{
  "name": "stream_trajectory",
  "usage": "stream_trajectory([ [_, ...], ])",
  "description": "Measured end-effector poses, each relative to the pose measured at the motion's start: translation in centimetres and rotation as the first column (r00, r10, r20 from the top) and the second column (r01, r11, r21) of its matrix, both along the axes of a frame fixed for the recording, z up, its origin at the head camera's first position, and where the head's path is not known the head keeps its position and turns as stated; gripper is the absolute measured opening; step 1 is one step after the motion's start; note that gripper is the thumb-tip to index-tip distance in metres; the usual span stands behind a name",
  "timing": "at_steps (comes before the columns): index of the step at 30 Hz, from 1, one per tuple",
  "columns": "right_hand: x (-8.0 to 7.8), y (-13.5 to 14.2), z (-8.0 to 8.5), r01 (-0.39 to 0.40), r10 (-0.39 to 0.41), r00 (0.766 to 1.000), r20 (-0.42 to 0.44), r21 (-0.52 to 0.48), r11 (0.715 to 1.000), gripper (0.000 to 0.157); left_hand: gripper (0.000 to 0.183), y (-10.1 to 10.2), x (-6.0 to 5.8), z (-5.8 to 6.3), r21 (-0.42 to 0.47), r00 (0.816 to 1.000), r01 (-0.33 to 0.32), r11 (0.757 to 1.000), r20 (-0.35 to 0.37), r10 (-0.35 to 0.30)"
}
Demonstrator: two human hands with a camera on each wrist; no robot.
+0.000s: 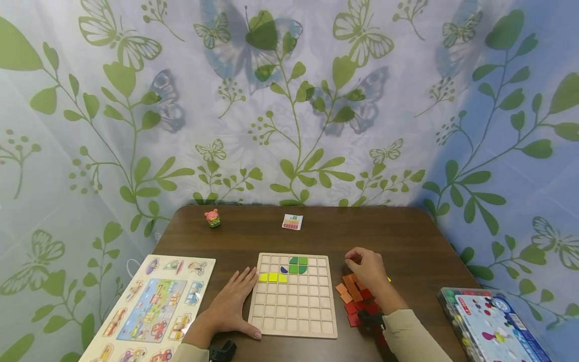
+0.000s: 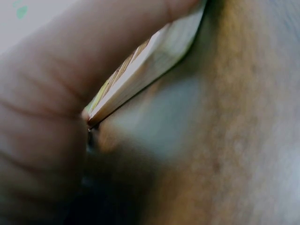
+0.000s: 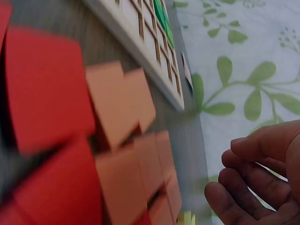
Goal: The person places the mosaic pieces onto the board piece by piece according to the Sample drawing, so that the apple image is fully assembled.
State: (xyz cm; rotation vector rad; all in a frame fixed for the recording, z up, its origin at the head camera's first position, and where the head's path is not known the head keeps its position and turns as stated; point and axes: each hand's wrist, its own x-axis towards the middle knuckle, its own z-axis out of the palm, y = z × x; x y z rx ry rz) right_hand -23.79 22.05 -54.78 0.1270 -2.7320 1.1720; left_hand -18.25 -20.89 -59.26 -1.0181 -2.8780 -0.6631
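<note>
A wooden grid board [image 1: 293,306] lies flat on the table. Near its top sit green pieces [image 1: 298,265], a dark blue piece [image 1: 284,270] and a row of yellow squares [image 1: 273,277]. My left hand [image 1: 230,304] rests along the board's left edge, fingers extended and thumb by the lower left corner. Loose orange pieces [image 1: 354,289] and red pieces [image 1: 372,307] are piled right of the board. Above that pile hovers my right hand [image 1: 368,269], its fingers loosely bent. In the right wrist view nothing shows between those fingers [image 3: 267,140].
A picture puzzle board [image 1: 151,309] lies at the left, and a clear plastic case [image 1: 493,322] stands at the right. Toward the back are a small pink figurine [image 1: 212,218] and a printed pattern card [image 1: 292,222]. A leaf-patterned curtain [image 1: 289,125] hangs behind the table.
</note>
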Motion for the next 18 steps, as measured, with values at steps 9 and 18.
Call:
stream_trajectory([
  [9, -0.3, 2.6, -0.4, 0.050, -0.050, 0.999, 0.002, 0.026, 0.998, 0.007, 0.148, -0.1, -0.1, -0.3, 0.010, 1.000, -0.001, 1.000, -0.012, 0.002],
  [18, -0.8, 4.5, -1.1, 0.053, -0.059, 0.995, 0.085, 0.077, 0.996, 0.007, 0.148, -0.1, 0.0, -0.2, 0.002, 1.000, -0.007, 1.000, -0.006, 0.007],
])
